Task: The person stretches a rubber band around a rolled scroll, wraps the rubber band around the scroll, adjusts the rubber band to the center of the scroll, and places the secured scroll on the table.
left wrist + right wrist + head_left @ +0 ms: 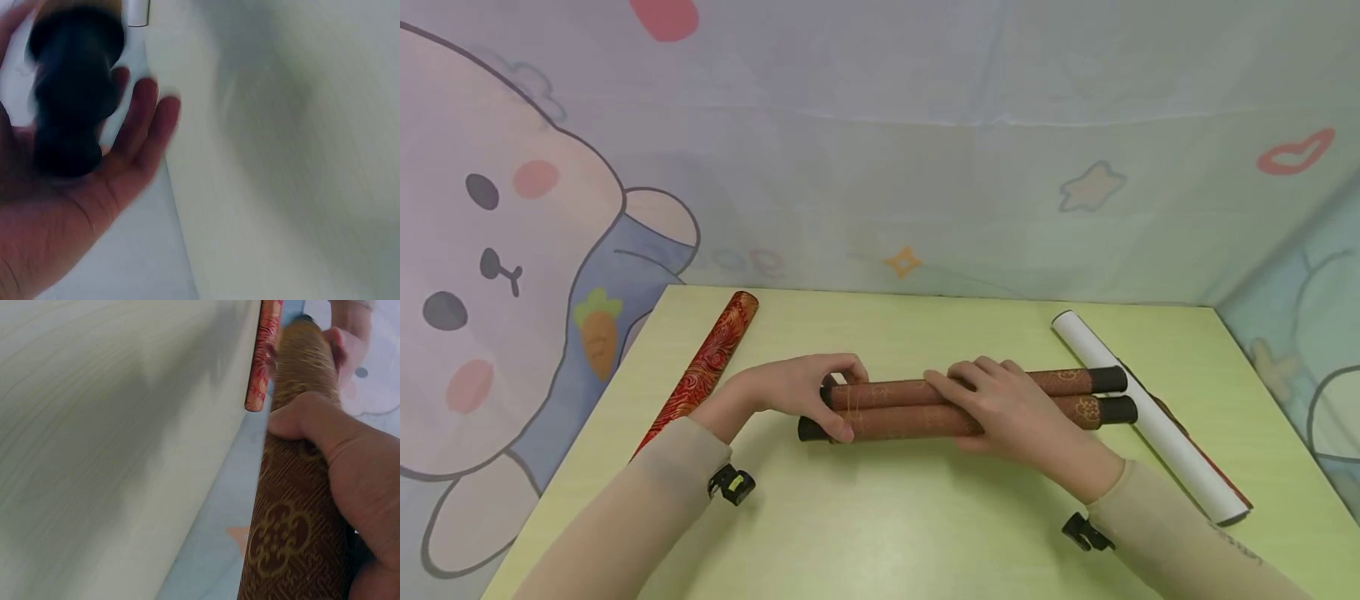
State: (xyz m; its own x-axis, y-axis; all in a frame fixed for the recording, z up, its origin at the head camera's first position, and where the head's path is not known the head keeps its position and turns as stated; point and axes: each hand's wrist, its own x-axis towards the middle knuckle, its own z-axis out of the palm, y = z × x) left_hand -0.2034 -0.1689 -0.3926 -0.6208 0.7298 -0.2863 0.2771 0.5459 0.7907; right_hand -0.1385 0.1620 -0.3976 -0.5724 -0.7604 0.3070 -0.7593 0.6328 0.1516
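Head view: centrally, both hands' grips, left [797,387] at the 9 o'clock end and right [1003,410] mid-length, grasp the brown scroll [910,422] above the tabletop [887,533]. The red roll [709,362] lies at 9 o'clock; the white roll [1176,450], at 3, could obstruct its tips.

Left wrist: blurred black knobs [75,94] at 10.

Right wrist: textured cover [284,531] at 5; probably light, stiffish, crease-prone, best held near both ends.

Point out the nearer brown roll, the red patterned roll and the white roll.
Nearer brown roll [917,422]: head view, on its patterned body.
Red patterned roll [704,371]: head view, middle of its length.
White roll [1166,434]: head view, on its white outer side.
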